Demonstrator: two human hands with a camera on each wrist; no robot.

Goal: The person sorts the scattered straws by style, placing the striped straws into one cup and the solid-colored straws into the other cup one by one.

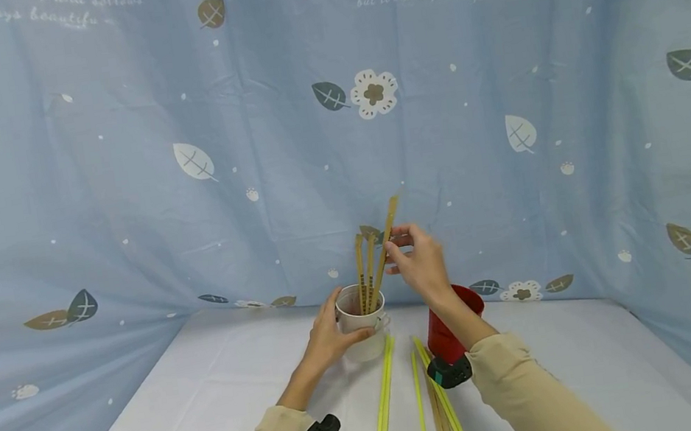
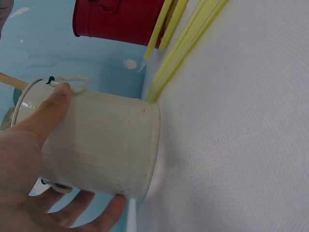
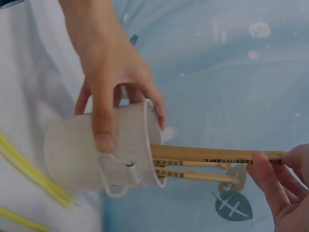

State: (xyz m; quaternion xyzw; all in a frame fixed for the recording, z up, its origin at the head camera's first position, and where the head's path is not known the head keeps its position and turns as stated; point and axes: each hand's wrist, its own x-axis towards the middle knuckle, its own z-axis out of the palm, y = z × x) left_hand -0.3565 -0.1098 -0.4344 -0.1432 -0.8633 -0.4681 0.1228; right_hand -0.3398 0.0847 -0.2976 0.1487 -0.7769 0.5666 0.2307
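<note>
Well above white bucket rim (image 3: 147,137), right hand (image 1: 418,264) pinching stick (image 3: 193,153)

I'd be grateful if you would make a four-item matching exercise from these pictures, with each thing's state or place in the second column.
Things:
1. Left hand
2. Right hand
3. Red bucket
4. Yellow sticks

States and places:
A. Pinching a brown stick
B. Lying on the table
C. Gripping the white bucket
D. Standing right of the white bucket in the head view

Pairs: 1-C, 2-A, 3-D, 4-B
</note>
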